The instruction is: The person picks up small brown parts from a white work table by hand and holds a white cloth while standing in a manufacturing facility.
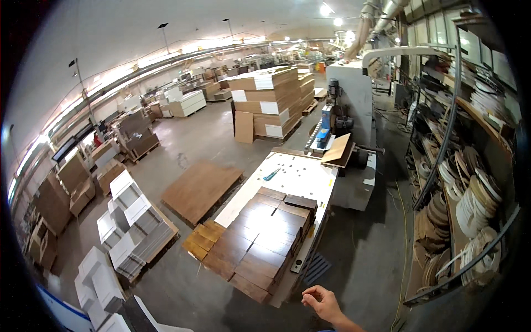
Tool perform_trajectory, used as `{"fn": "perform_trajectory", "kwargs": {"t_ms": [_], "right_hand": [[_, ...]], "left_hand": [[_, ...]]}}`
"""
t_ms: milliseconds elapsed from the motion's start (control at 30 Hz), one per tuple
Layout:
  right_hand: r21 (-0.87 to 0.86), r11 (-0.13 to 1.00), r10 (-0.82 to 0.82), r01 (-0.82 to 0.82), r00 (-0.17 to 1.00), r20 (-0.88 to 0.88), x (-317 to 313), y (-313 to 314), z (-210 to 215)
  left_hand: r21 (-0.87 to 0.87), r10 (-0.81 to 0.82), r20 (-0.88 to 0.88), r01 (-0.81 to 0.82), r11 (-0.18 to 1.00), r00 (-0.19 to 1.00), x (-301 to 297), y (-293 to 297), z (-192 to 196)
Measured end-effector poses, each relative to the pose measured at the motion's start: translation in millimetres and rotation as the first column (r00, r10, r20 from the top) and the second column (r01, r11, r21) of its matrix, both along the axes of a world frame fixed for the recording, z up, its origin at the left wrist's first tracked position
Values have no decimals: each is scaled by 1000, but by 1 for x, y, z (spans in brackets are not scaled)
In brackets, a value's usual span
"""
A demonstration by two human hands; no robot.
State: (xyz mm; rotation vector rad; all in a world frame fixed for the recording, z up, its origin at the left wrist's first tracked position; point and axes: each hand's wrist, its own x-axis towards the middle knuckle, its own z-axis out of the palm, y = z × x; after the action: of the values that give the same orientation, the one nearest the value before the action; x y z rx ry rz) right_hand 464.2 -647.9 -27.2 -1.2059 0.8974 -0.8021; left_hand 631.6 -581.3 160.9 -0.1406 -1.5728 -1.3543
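Observation:
My right hand [322, 304] is at the bottom edge, just off the near right corner of a white worktable [298, 169]. Its fingers are loosely curled in toward the thumb, and nothing shows in them. The hand touches nothing that I can see. Closest to it are dark brown wooden panels [243, 252] stacked in rows on the near half of the table. Lighter, yellowish-brown pieces [202, 239] lie along the left side of these stacks. A teal hand tool [271, 175] rests on the white tabletop among small dark bits. My left hand is out of view.
A grey machine [352, 105] with a blue part adjoins the table's far end. Shelves at right hold rolls of edge banding [474, 205]. Left of the table lies a low brown board [202, 189]. White panels [135, 243] and tall board stacks [271, 105] occupy the floor.

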Motion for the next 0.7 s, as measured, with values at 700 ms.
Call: {"fn": "perform_trajectory", "kwargs": {"t_ms": [700], "right_hand": [[14, 977, 213, -213, 977, 29, 16, -16, -15]], "left_hand": [[79, -278, 650, 301, 950, 707, 29, 52, 57]]}}
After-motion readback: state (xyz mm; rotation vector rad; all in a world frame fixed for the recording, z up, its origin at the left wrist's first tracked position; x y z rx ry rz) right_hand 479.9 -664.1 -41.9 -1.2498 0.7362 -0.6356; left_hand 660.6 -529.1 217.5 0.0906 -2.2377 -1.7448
